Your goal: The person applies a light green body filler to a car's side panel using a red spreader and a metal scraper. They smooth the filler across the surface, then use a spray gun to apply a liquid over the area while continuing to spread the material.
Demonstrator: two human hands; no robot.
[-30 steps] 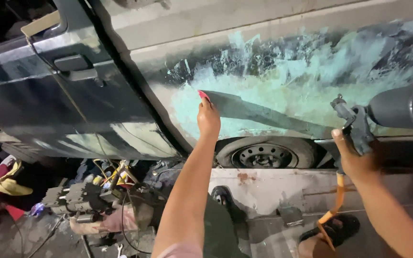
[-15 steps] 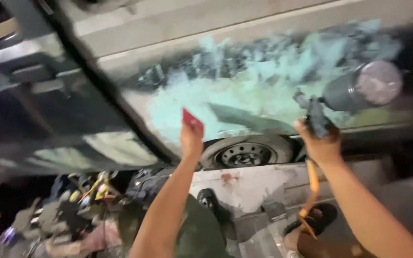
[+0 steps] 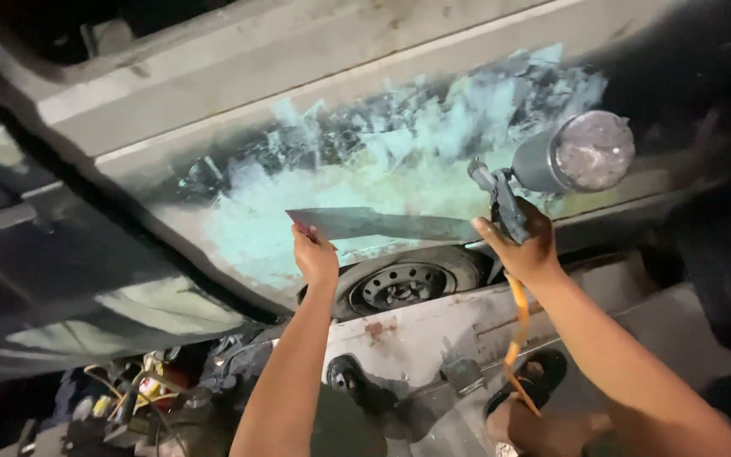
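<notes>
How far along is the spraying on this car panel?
Done: pale green filler patch is spread over the grey car body panel. In hand: left hand holds a flat masking card; right hand grips a metal-cup spray gun. Left: no fresh coat shows.

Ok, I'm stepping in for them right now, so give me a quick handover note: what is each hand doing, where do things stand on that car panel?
Left hand: holds one end of a flat strip against the car panel.
Right hand: grip closed on a spray gun with its metal cup, orange hose hanging below.
Done: the panel above the wheel carries pale green filler patches.
Left: the patches look uncoated; dark bare areas remain around them.
</notes>
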